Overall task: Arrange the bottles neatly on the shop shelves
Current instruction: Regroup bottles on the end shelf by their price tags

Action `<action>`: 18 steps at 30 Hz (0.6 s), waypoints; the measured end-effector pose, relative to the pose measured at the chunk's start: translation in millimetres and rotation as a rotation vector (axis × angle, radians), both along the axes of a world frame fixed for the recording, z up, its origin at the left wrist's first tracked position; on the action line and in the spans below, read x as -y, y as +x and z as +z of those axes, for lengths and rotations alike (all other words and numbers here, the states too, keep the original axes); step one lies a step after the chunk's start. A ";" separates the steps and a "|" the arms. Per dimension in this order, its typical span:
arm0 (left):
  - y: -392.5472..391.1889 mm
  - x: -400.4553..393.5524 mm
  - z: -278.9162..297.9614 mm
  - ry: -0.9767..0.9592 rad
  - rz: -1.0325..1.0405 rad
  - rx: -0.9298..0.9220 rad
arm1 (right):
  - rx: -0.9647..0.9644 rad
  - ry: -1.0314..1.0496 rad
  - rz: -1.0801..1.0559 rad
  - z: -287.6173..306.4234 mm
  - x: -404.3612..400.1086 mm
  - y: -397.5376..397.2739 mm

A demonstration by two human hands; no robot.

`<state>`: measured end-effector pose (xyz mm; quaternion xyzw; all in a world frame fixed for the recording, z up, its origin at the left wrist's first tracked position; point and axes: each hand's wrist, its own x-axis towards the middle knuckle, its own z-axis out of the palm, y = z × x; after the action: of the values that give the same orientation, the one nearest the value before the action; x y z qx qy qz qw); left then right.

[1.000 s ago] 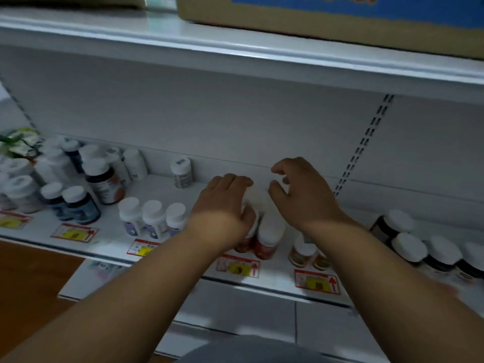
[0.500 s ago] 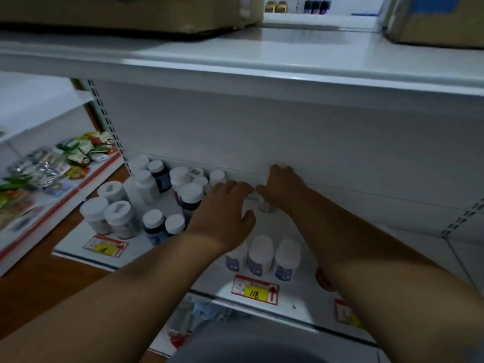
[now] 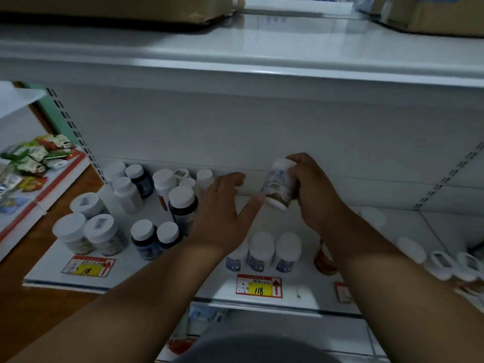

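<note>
My right hand (image 3: pixel 315 191) grips a white bottle (image 3: pixel 277 183) with a blue and green label, tilted, lifted above the white shelf (image 3: pixel 183 279) near the back wall. Beside it, my left hand (image 3: pixel 224 216) hovers with fingers spread and straight, its thumb tip close to the bottle's base. Three small white bottles with purple labels (image 3: pixel 262 251) stand in a row at the shelf front, under my wrists. A red-brown bottle (image 3: pixel 323 260) is partly hidden behind my right forearm. On the left stands a loose group of white-capped bottles (image 3: pixel 162 203), some dark, some white.
Price tags (image 3: pixel 258 286) line the shelf front. More white-capped bottles (image 3: pixel 442 260) stand at the far right. The upper shelf (image 3: pixel 235 61) overhangs and carries cardboard boxes (image 3: pixel 117 6). Snack packets (image 3: pixel 34 158) fill the neighbouring shelf on the left. A lower shelf shows below.
My right hand has lifted a white bottle off the back of the shelf and tilted it. My left hand has opened beside it. The view has shifted left along the shelf.
</note>
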<state>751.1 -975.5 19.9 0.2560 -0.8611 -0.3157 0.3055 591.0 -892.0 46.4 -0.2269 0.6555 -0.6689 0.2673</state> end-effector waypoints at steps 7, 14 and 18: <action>-32.0 -64.3 13.8 0.142 -0.217 -0.106 | 0.192 -0.264 0.052 31.9 -87.0 2.3; -74.5 -146.1 16.6 0.103 -0.388 -0.092 | 0.070 -0.235 -0.149 43.0 -186.8 -13.2; -110.4 -217.7 16.7 0.034 -0.495 -0.132 | -0.071 -0.115 -0.262 40.8 -268.0 -29.6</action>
<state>640.7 -757.8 36.6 0.0211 -0.8703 -0.4114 0.2700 561.4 -623.9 87.1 -0.1779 0.6490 -0.7262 0.1410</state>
